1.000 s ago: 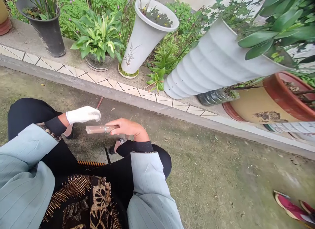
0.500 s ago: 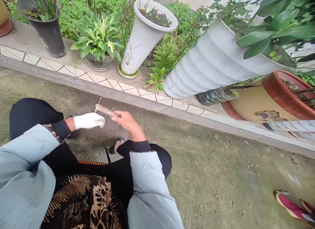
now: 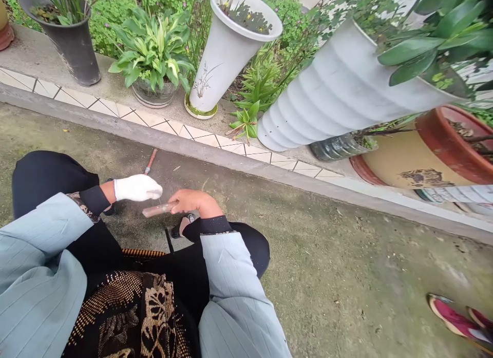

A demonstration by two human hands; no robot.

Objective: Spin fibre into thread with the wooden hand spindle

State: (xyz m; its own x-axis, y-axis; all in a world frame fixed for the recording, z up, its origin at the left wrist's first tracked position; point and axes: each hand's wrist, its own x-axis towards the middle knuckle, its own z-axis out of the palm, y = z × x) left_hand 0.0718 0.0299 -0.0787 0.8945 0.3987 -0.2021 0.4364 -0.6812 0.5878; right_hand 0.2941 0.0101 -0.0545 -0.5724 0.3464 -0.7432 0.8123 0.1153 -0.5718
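My right hand is closed around one end of a short brownish stick, which looks like wood and is blurred by motion. A pale band goes round the stick close to my fingers. My left hand, in a white glove, is just beyond the stick with its fingers pinched together. What seems to be a fine thread or wire runs down from those fingertips toward the stick, too thin to name. Past the glove, a tool with a red handle and a metal part lies on the ground, partly hidden by the glove.
A low tiled ledge crosses the view, bearing a black pot, a leafy plant, a tall white planter, a ribbed grey planter and a tan pot. Another person's red shoe shows at lower right.
My right hand has swung the stick toward me, so its free end now lies below the glove. My left hand has risen slightly, and the red-handled tool is more exposed.
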